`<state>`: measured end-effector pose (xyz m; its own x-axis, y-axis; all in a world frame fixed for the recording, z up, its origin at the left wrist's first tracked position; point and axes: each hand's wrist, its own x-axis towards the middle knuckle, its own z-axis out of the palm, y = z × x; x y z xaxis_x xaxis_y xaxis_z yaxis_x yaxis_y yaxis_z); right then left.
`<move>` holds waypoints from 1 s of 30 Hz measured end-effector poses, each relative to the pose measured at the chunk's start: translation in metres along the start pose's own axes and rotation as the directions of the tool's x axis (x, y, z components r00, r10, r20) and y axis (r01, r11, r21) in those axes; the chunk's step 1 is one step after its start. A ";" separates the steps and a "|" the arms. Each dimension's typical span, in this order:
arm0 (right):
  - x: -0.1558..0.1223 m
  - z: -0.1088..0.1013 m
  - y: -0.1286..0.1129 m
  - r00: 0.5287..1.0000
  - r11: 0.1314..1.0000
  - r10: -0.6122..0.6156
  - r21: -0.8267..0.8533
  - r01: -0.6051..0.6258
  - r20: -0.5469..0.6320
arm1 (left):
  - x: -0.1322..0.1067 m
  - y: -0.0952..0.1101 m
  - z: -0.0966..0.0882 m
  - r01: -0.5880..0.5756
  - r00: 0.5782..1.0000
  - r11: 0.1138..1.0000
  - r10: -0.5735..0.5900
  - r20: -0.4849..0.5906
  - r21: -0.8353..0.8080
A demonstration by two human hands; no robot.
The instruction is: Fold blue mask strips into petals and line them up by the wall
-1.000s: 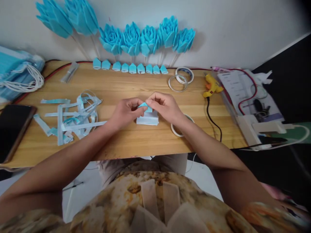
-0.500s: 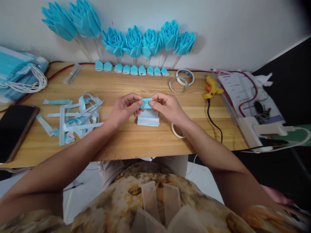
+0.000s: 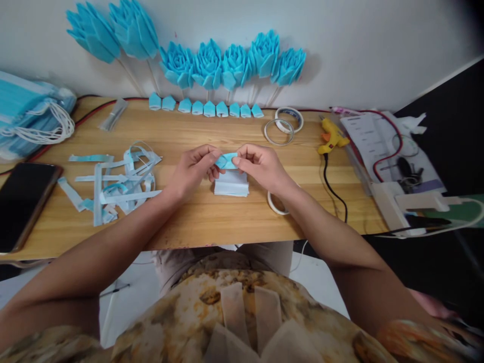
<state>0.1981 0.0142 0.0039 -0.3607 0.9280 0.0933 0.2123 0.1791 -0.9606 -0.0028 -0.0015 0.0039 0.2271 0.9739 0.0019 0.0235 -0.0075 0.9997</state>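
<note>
a blue cloth piece (image 3: 227, 161) shows wider than a second ago, pinched tight at its ends between left grip (image 3: 193, 169) and right grip (image 3: 260, 165), seemingly mid-fold.

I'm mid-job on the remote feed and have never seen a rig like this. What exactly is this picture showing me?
There's no machine: a person works bare-handed, seen through one head-worn camera looking forward and down. The left hand and right hand hold a folded blue piece between them, above a small stack of pale sheets. On the wooden table, cut strips and a black phone lie to the left; tape rolls and a yellow glue gun are to the right. Along the back runs a row of small folded pieces, with blue flowers on sticks behind.
</note>
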 end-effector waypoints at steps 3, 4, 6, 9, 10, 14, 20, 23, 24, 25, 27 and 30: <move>0.000 0.000 0.002 1.000 1.000 0.001 -0.016 -0.001 0.001 | 0.000 0.003 0.001 0.040 0.998 0.997 -0.043 0.043 0.063; -0.001 0.001 0.002 1.000 1.000 0.000 -0.024 0.000 0.003 | 0.000 0.003 0.001 0.050 0.997 0.995 -0.054 0.051 0.082; -0.001 0.001 0.004 1.000 0.999 -0.003 -0.038 0.003 0.005 | 0.000 0.003 0.002 0.054 0.996 0.993 -0.060 0.059 0.103; -0.001 0.002 0.005 1.000 0.999 -0.003 -0.044 0.004 0.007 | 0.000 0.001 0.003 0.045 0.997 0.993 -0.051 0.054 0.112; -0.002 0.002 0.005 1.000 0.999 -0.001 -0.047 0.002 0.006 | 0.000 0.001 0.003 0.043 0.997 0.993 -0.049 0.053 0.113; -0.002 0.002 0.003 1.000 0.998 0.012 -0.063 -0.011 0.005 | -0.001 0.002 0.003 0.035 0.998 0.993 -0.040 0.044 0.110; -0.004 0.005 -0.003 0.999 0.998 -0.038 -0.040 0.039 0.023 | -0.003 0.000 0.006 0.018 0.998 0.986 -0.028 0.063 0.165; -0.004 0.006 -0.005 0.999 0.998 -0.044 -0.053 0.046 0.032 | -0.005 0.000 0.008 -0.053 0.997 0.967 0.038 0.068 0.248; -0.004 0.007 -0.005 0.998 0.997 -0.045 -0.057 0.047 0.032 | -0.006 0.000 0.008 -0.076 0.996 0.960 0.059 0.072 0.269; -0.004 0.006 -0.004 0.998 0.997 -0.050 -0.060 0.052 0.031 | -0.006 0.001 0.008 -0.092 0.994 0.955 0.072 0.079 0.282; -0.002 0.004 -0.004 0.997 0.996 -0.074 -0.056 0.075 0.018 | -0.007 0.001 0.008 -0.086 0.993 0.956 0.061 0.096 0.279; 0.003 -0.007 -0.005 0.991 0.994 -0.112 -0.010 0.111 -0.078 | -0.005 0.001 0.005 -0.018 0.996 0.974 -0.003 0.092 0.226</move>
<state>0.2026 0.0187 0.0109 -0.3105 0.9247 0.2203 0.1797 0.2847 -0.9416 0.0011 -0.0080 0.0049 0.3158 0.9488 -0.0038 0.2393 -0.0758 0.9680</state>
